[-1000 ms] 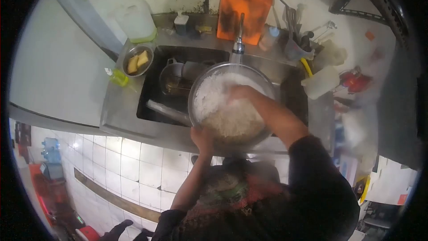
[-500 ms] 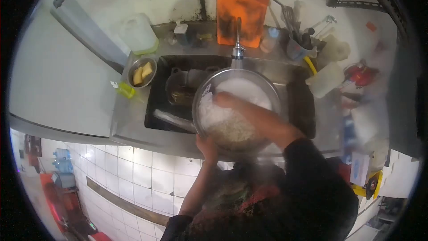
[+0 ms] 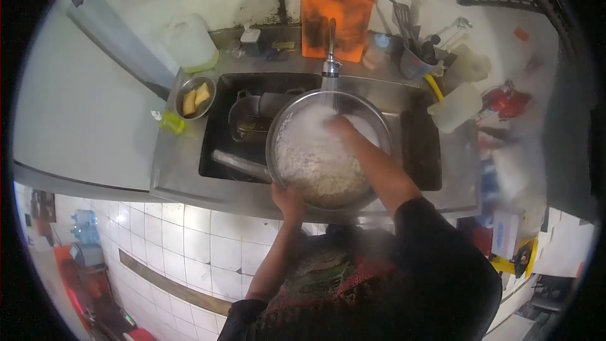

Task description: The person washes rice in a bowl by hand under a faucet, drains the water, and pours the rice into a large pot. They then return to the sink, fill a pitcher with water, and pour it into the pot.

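Observation:
A large steel bowl sits over the sink under the faucet, from which water runs. In the bowl are whitish grains that look like rice, with cloudy white water toward the far side. My left hand grips the near-left rim of the bowl, thumb at the edge. My right hand reaches into the bowl at the far side, just below the water stream. Its fingers are blurred and partly hidden in the white contents.
The sink holds a dark pan and a long metal handle. Behind stand an orange cutting board, a utensil holder and a plastic jug. At left are a small bowl with yellowish pieces and a soap bottle.
My right hand has moved right and toward the far side through the bowl, uncovering more of the grains. My left hand stays on the rim. The whole view has shifted slightly.

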Action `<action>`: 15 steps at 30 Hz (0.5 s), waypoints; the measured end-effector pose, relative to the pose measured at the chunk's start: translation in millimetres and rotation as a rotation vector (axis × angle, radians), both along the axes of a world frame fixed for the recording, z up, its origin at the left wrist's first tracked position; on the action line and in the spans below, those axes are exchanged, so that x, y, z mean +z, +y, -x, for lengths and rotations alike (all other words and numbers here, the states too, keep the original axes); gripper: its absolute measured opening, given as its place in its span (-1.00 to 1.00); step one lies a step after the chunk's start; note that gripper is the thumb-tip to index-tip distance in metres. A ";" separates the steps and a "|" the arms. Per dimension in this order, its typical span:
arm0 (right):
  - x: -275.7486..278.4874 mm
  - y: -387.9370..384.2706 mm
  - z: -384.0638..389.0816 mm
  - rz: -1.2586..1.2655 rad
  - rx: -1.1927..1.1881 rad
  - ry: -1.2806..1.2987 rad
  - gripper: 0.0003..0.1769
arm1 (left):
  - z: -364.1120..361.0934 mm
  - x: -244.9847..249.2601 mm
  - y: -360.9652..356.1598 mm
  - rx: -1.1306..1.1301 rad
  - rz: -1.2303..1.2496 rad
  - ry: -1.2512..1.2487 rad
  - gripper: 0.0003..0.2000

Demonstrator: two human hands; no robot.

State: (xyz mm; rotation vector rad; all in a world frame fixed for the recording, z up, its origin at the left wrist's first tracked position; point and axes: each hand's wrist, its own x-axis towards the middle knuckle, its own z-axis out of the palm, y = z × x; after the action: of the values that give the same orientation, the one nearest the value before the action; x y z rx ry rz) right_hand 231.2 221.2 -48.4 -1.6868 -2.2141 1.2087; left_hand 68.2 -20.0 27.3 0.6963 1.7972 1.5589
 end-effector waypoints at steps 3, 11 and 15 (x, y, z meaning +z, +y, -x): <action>-10.0 -19.9 5.6 0.071 -0.024 0.432 -0.44 | 0.3 -6.9 -1.9 -0.012 0.024 0.022 -0.70; 64.5 -161.8 53.4 -0.485 -0.008 -0.214 -0.27 | 17.0 -60.8 -5.1 -0.132 -0.051 -0.063 -0.68; 29.2 -171.2 58.8 -0.679 -0.058 -0.315 -0.36 | 18.5 -29.7 -10.7 -0.216 -0.035 -0.189 -0.64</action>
State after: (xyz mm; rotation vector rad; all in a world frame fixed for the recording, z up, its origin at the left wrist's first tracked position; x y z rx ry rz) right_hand 172.4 50.0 -19.1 -1.6840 -2.3269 0.1209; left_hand 49.7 -30.7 -2.4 0.7095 1.5084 1.4629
